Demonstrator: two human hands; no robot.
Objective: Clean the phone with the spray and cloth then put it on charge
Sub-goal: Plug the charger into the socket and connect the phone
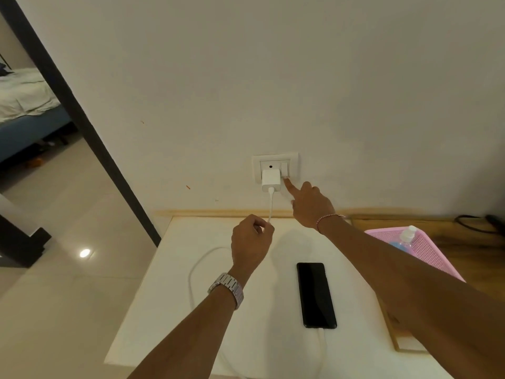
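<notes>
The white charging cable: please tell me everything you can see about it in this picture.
The thin, white, smooth charging cable hangs from the underside of the white square charger block, which sits in the white wall socket plate. The left hand pinches it just below the block. From there it loops leftwards over the white tabletop, passes under the left forearm, and comes back up to enter the near end of the flat black phone. It lies slack, not stretched.

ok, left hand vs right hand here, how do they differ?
The left hand is curled, pinching the white charger cable; the right hand points one finger at the white wall switch. The left wears a silver metal watch, the right a thin pink bracelet. Both reach over the white table.
</notes>
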